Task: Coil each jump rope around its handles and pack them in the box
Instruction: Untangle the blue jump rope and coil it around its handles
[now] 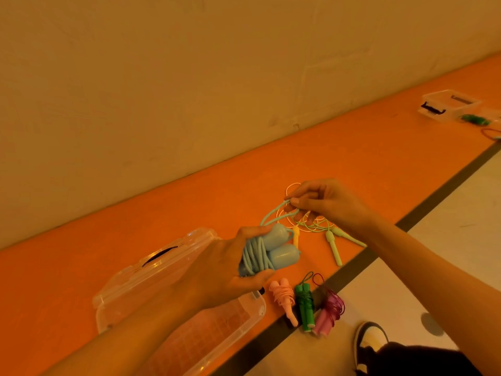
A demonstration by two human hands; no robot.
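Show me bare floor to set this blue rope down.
Bare orange floor runs between the loose ropes and the far box, and between wall and near box. Crowded: the three coiled ropes by the black line.

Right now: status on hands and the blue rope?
Left hand grips blue rope, mostly coiled. Right hand pinches its free loop. Box open, by left arm. Yellow rope, lime rope uncoiled beyond.

Left hand [225, 267] fingers curled, gripping blue jump rope [282, 256]; right hand [328, 203] raised just beyond it, thumb and forefinger apparently pinching the rope's loop.
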